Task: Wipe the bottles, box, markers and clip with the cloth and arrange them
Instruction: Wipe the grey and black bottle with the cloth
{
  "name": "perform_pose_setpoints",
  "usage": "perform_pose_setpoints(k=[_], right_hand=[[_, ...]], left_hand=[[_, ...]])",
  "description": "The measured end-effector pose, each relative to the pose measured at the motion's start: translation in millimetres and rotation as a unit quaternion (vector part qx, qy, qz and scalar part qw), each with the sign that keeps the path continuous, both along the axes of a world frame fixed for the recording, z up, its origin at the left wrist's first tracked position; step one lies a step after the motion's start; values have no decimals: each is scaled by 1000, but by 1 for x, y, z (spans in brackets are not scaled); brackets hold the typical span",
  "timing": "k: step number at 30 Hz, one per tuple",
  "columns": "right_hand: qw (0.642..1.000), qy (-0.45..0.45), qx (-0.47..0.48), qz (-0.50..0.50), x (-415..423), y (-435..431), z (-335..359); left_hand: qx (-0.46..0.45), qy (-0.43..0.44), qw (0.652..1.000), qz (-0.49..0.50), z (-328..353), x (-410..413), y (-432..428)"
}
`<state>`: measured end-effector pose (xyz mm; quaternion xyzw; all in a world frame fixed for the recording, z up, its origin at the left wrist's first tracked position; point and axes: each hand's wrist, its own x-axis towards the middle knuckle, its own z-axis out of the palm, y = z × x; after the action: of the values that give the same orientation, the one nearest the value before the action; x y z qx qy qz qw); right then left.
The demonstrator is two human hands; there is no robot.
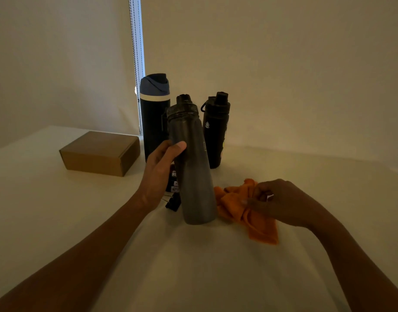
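Here, grey bottle [194,176] in left hand [158,174]

Grey bottle [194,176] tilted (cap up); orange cloth [231,206] crumpled beside.

Could read no word, brand or number anywhere in the dim light. Made out only a small white emblem [207,125] on the front of the black bottle [215,140], far right: a rounded badge, inner detail too small to tell. Caught a sliver of a yellow and red sticker [225,144] at that bottle's right edge, print hidden. Noted a pale boxed mark [204,147] on the right side of the grey bottle [193,176], cut off at the curve, unreadable. Saw white labels [175,183] on the dark markers [172,179] just left of the grey bottle, print too blurred to read.
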<state>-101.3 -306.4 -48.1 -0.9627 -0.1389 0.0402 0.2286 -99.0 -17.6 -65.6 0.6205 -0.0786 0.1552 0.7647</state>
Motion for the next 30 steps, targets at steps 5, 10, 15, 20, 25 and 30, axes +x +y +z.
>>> perform_pose_setpoints(k=[5,10,15,20,25,30], right_hand=[[969,49,240,20,-2,1,5],[857,198,465,-103,-8,11,12],[916,202,338,-74,-14,12,12],[962,188,197,-36,-18,17,16],[964,173,198,-36,-26,21,23],[838,117,526,-90,-27,15,40]], left_hand=[[0,9,1000,-1,-2,1,2],[-2,14,1000,0,-3,3,2],[0,16,1000,3,-3,3,2],[0,13,1000,0,-3,3,2],[-1,18,1000,5,-3,3,1],[-7,15,1000,2,-2,2,0]])
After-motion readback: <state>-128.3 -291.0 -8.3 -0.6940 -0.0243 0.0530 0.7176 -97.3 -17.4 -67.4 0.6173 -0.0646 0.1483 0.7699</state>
